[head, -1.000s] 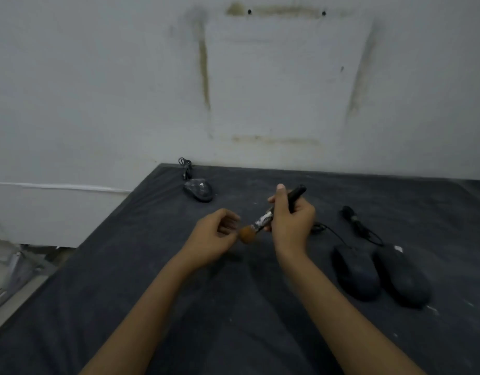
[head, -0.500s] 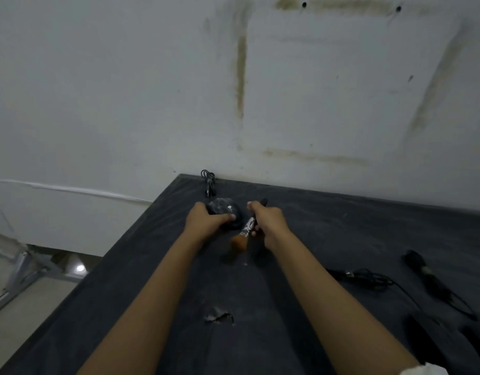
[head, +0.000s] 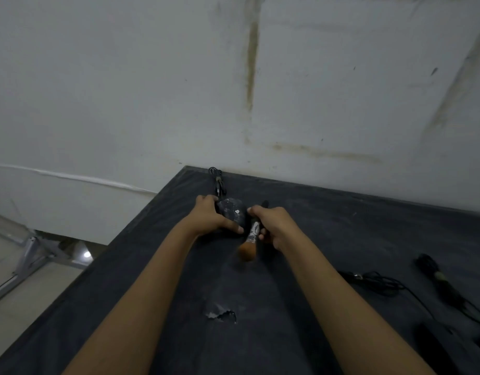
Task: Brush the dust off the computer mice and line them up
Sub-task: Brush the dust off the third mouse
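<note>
1. Starting on the far-left mouse: the left hand (head: 212,217) grasps the mouse (head: 232,212) near the far left corner of the table (head: 152,293), fingers round its left side and thumb along its near edge. Pale dust specks show on its top.
2. The right hand (head: 271,226) is clenched round the brush (head: 251,239), just right of the mouse. The bristles point near and down, not touching it.
3. This mouse looks unbrushed and lies well apart from the dark shapes (head: 433,345) at the near right edge, probably the other mice. Brushing it and lining it up seem left to do.
4. A second ago both hands hovered mid-table, the left one empty beside the bristles, and the mouse lay alone. Half a second ago the left hand had reached it.
</note>
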